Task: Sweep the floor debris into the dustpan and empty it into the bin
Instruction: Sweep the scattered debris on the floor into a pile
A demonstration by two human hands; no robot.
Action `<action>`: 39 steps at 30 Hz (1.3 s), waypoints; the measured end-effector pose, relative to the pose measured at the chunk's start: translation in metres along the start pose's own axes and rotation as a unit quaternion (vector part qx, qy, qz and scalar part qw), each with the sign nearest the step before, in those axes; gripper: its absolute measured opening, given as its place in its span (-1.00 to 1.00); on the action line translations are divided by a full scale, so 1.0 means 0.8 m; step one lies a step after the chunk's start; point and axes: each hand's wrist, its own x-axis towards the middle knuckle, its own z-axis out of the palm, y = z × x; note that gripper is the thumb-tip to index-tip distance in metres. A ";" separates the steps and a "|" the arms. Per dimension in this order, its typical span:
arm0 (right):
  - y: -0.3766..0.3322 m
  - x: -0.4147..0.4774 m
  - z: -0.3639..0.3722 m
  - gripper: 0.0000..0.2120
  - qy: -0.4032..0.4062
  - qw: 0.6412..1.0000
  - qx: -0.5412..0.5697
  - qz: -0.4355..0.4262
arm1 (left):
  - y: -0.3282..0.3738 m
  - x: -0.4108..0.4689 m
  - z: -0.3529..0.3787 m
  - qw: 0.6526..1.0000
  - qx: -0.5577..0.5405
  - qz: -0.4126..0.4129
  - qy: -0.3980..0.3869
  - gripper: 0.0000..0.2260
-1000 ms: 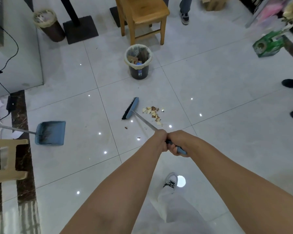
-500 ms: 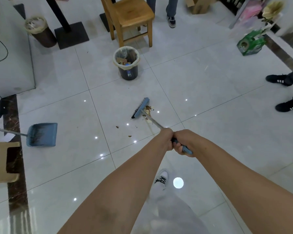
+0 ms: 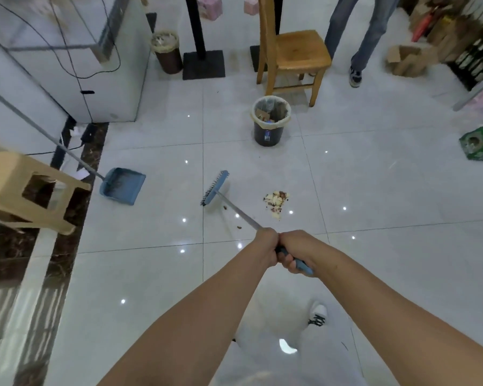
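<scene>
Broom: one broom [image 3: 236,210] is gripped near the blue end of its handle by both hands; the blue head [image 3: 214,188] is seen at the floor, left of the debris and apart from it.
Left hand [image 3: 265,247]: closed around the metal shaft, ahead of the right.
Right hand [image 3: 296,252]: closed around the blue grip, touching the left hand.
Debris: one small pile [image 3: 276,201] is noted on the white tile, with a few loose crumbs [image 3: 238,227] beside the shaft.
Change from half a second ago: the broom head was then against the debris; it is now carried to the left, and the pile is exposed.
Dustpan: one blue dustpan [image 3: 122,185] lies on the floor, left of the broom head, its long handle leaning up to the left.
Bins: two are counted; a lined bin [image 3: 271,122] beyond the debris, holding rubbish, and a second bin [image 3: 167,52] further back.
Chair: one wooden chair [image 3: 293,52] stands behind the near bin.
Stool: one beige plastic stool [image 3: 25,190] lies tipped at far left.
</scene>
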 end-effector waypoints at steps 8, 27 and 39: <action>0.002 0.058 -0.082 -0.81 -0.082 0.985 -0.152 0.016 | -0.030 0.039 0.071 0.991 -0.104 -0.024 0.079 -0.68; -0.058 0.113 -0.398 -0.85 -0.009 0.973 -0.225 0.043 | 0.020 0.087 0.398 0.989 -0.144 -0.038 -0.011 -0.69; -0.085 0.064 -0.435 -0.87 0.010 0.975 -0.222 0.010 | 0.037 0.048 0.429 0.978 -0.192 0.037 -0.078 -0.67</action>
